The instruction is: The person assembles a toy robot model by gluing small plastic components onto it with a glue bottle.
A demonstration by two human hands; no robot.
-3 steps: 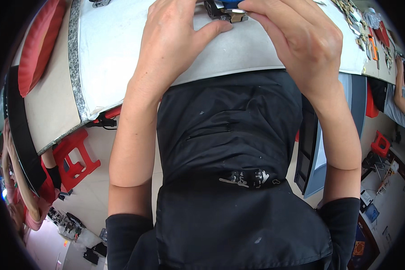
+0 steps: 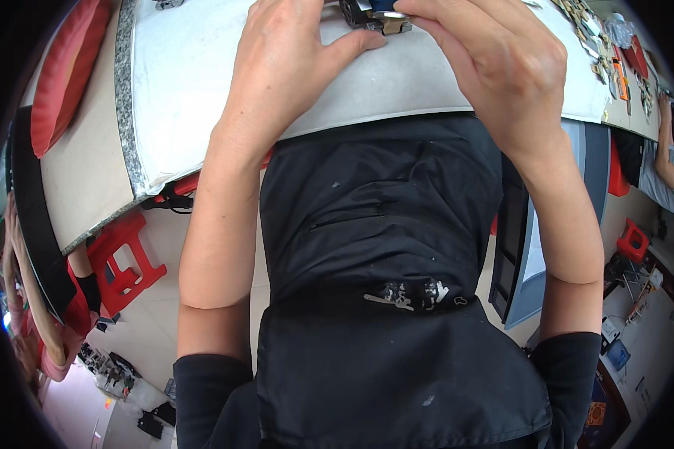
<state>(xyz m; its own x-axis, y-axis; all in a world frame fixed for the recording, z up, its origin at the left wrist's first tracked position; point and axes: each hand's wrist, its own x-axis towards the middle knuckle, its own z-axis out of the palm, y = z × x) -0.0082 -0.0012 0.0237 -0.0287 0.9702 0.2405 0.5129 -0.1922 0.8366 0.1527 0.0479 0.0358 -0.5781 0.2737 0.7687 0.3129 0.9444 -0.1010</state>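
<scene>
On the white work surface (image 2: 195,82), at the top edge of the view, lies a small dark wheeled assembly (image 2: 352,15) like a model car, with a tan part and a blue part. My left hand (image 2: 277,67) bends round its near left side. The left thumb presses at its near edge, while the fingertips run out of view at the top. From the right, the thumb and forefinger of my right hand (image 2: 502,67) pinch a small silvery piece (image 2: 389,15) against the assembly. The assembly's far side is cut off.
A red scalloped tray (image 2: 69,75) stands at the left. Many small metal parts and tools (image 2: 595,45) are spread at the far right, beside a clear plastic bag (image 2: 620,31). Another small dark part (image 2: 168,4) sits at the top left. Co-workers' arms (image 2: 30,269) show at both sides.
My right hand has shifted very slightly left, and the blue part shows darker. The left hand stays almost in place at the assembly.
</scene>
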